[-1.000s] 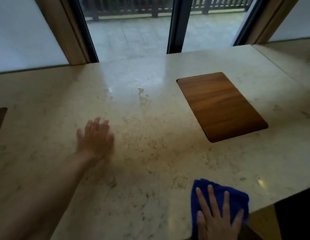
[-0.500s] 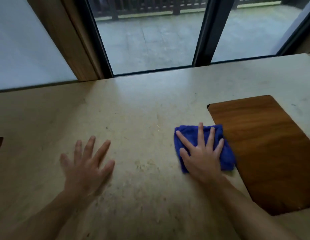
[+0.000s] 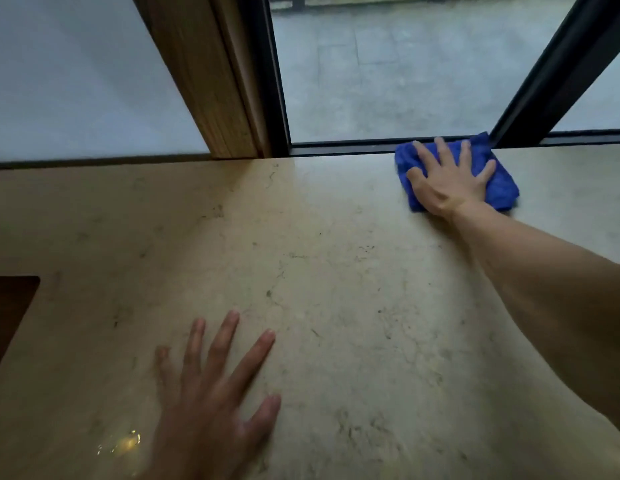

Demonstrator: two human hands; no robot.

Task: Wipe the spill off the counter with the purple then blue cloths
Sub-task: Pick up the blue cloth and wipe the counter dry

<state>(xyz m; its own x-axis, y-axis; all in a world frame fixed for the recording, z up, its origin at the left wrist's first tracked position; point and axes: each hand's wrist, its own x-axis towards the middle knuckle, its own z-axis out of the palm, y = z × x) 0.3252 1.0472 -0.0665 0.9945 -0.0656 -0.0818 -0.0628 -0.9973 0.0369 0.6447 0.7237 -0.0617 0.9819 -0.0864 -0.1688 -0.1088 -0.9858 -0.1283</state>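
Note:
A folded blue cloth (image 3: 502, 185) lies at the far edge of the beige stone counter (image 3: 319, 254), right against the black window frame. My right hand (image 3: 447, 178) presses flat on it with straight, spread fingers, arm stretched out across the counter. My left hand (image 3: 211, 393) rests flat on the counter near the front, fingers spread, holding nothing. I see no spill on the stone and no purple cloth in view.
A black window frame (image 3: 370, 147) and a wooden post (image 3: 204, 81) border the counter's far edge. A dark wooden inset (image 3: 7, 306) shows at the left edge. A light glare (image 3: 125, 441) sits beside my left hand.
My right hand has pushed the blue cloth from the front edge, past the wooden inset, out to the counter's far edge. The view has moved forward and left; my left hand stays flat.

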